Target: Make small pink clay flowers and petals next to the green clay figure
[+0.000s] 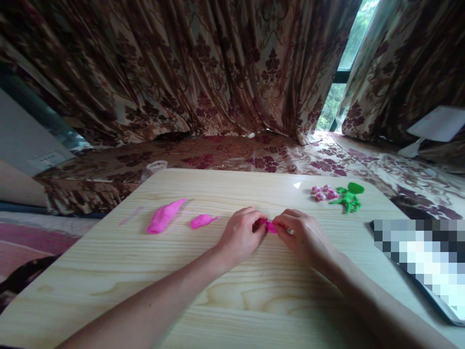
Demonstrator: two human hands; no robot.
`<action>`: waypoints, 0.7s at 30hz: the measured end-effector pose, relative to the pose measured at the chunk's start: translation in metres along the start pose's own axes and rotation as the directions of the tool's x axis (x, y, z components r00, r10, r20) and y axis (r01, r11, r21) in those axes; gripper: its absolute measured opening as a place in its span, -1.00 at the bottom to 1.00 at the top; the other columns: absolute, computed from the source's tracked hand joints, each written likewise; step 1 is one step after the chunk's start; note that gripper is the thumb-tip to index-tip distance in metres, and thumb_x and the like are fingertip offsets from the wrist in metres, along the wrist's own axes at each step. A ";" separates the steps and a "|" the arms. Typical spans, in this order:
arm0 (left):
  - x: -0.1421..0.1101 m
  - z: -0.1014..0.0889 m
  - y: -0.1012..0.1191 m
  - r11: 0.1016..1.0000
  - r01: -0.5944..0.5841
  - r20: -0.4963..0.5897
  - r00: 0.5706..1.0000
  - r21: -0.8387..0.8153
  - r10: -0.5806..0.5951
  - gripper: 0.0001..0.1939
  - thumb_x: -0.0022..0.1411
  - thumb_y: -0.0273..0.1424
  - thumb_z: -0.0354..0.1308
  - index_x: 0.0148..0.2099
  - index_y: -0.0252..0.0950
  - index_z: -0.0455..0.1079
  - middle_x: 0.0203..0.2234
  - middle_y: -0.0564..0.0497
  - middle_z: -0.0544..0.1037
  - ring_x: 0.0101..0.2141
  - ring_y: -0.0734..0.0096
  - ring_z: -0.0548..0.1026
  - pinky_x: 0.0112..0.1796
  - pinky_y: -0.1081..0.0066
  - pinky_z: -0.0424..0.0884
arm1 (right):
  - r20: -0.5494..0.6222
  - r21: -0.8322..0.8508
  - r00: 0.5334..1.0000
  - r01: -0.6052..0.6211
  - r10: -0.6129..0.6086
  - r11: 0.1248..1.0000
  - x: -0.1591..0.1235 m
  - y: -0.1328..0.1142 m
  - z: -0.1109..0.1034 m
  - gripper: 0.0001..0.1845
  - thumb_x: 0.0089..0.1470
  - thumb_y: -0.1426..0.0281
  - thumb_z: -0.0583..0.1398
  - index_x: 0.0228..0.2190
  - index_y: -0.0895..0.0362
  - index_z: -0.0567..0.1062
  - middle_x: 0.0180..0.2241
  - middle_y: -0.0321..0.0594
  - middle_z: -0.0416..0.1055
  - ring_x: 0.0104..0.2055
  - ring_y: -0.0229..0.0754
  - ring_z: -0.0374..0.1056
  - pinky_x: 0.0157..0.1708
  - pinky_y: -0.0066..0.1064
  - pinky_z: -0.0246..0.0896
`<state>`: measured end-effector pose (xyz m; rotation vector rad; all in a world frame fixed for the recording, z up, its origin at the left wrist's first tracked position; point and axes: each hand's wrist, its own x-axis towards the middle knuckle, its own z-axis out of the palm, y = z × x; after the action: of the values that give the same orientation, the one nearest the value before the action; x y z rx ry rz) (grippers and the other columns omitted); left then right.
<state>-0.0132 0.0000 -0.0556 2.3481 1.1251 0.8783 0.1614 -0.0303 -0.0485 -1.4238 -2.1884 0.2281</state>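
Between my two hands, low over the table, is a small piece of pink modelling clay (271, 227). My left hand (245, 230) pinches its left end with thumb and fingers. From the other side my right hand (300, 232) pinches the right end, and the fingertips cover part of the clay. To the left of my hands lies a small pink clay lump (202, 221) with a thin tail. Farther left is a larger pink clay piece (164, 217) tapering to a point, and beyond it a thin flat strip (131, 215).
Green clay pieces (349, 198) and several pink-and-white balls (324, 192) sit at the table's back right. A blurred-out device (421, 266) lies on the right edge. A clear container (155, 167) stands behind the back left corner. Behind the wooden table (232, 300) hang patterned curtains (218, 68).
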 end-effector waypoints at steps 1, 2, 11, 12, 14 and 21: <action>0.000 0.000 0.000 1.000 -0.001 -0.001 1.000 0.001 0.001 -0.89 0.14 -0.46 0.03 -0.30 -0.26 0.39 -0.43 0.02 0.41 -0.33 0.41 0.37 -0.29 0.43 0.28 | 0.005 0.001 1.000 -0.001 0.001 1.000 0.000 0.000 -0.001 -0.81 0.07 0.47 0.08 -0.37 0.07 0.50 -0.42 -0.26 0.38 -0.36 -0.26 0.28 -0.37 -0.49 0.10; 0.000 0.000 0.000 1.000 -0.001 -0.004 1.000 0.001 0.001 -0.89 0.14 -0.46 0.04 -0.30 -0.26 0.39 -0.43 0.02 0.41 -0.33 0.41 0.38 -0.29 0.43 0.28 | 0.004 0.008 1.000 -0.009 0.009 1.000 -0.001 0.000 -0.002 -0.81 0.08 0.45 0.08 -0.34 0.07 0.50 -0.41 -0.26 0.38 -0.37 -0.27 0.29 -0.37 -0.50 0.10; -0.004 -0.003 0.002 0.998 0.015 -0.088 0.996 0.066 -0.009 -0.90 0.07 -0.42 0.12 -0.31 -0.25 0.40 -0.39 0.00 0.41 -0.29 0.36 0.37 -0.26 0.38 0.27 | 0.037 -0.025 0.990 -0.136 0.137 0.990 -0.003 0.004 -0.019 -0.76 0.08 0.37 0.06 -0.49 0.10 0.50 -0.48 -0.27 0.36 -0.51 -0.32 0.25 -0.46 -0.49 0.06; -0.004 -0.002 0.003 0.997 0.012 -0.085 0.996 0.078 -0.005 -0.93 0.07 -0.42 0.12 -0.34 -0.25 0.40 -0.40 0.00 0.41 -0.30 0.36 0.36 -0.26 0.38 0.26 | 0.049 -0.030 0.989 -0.137 0.139 0.990 -0.003 0.003 -0.018 -0.77 0.07 0.36 0.08 -0.51 0.11 0.50 -0.49 -0.27 0.35 -0.50 -0.32 0.26 -0.47 -0.49 0.06; -0.004 -0.002 0.004 0.996 0.011 -0.078 0.997 0.086 -0.004 -0.96 0.07 -0.44 0.11 -0.37 -0.25 0.38 -0.42 0.01 0.41 -0.31 0.37 0.36 -0.27 0.38 0.26 | 0.052 -0.030 0.988 -0.142 0.144 0.989 -0.003 0.001 -0.015 -0.79 0.04 0.35 0.10 -0.53 0.12 0.48 -0.51 -0.27 0.34 -0.50 -0.31 0.25 -0.49 -0.49 0.05; -0.004 -0.002 0.005 0.997 0.021 -0.063 0.998 0.068 -0.017 -0.95 0.06 -0.51 0.09 -0.40 -0.26 0.34 -0.49 0.05 0.41 -0.37 0.40 0.36 -0.31 0.39 0.24 | -0.020 0.013 0.992 -0.123 0.123 0.992 -0.002 0.003 -0.007 -0.82 0.01 0.28 0.15 -0.39 0.12 0.48 -0.45 -0.25 0.36 -0.41 -0.25 0.28 -0.42 -0.47 0.10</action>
<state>-0.0139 -0.0059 -0.0523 2.3758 1.2188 0.9263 0.1682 -0.0318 -0.0441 -1.5492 -2.0815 0.2675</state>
